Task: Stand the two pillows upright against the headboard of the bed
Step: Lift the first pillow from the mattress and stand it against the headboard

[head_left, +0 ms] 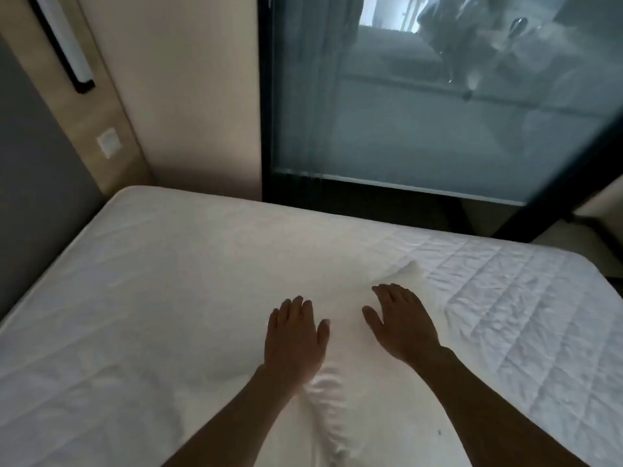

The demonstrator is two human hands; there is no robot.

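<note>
A white pillow (357,375) lies flat on the white quilted bed (151,281), with one corner pointing up at the centre and a wrinkled fold along its near left side. I cannot make out a second pillow. My left hand (293,335) lies palm down at the pillow's left edge, fingers apart, holding nothing. My right hand (401,325) rests flat on the pillow near its far corner, also spread with nothing in it. A grey headboard panel (37,183) runs along the left end of the bed, with nothing standing against it.
Beyond the far side of the bed stands a dark-framed glass partition (421,112). A beige wall with a switch plate (108,142) and a long wall lamp (64,42) meets the bed's far left corner. The room is dim.
</note>
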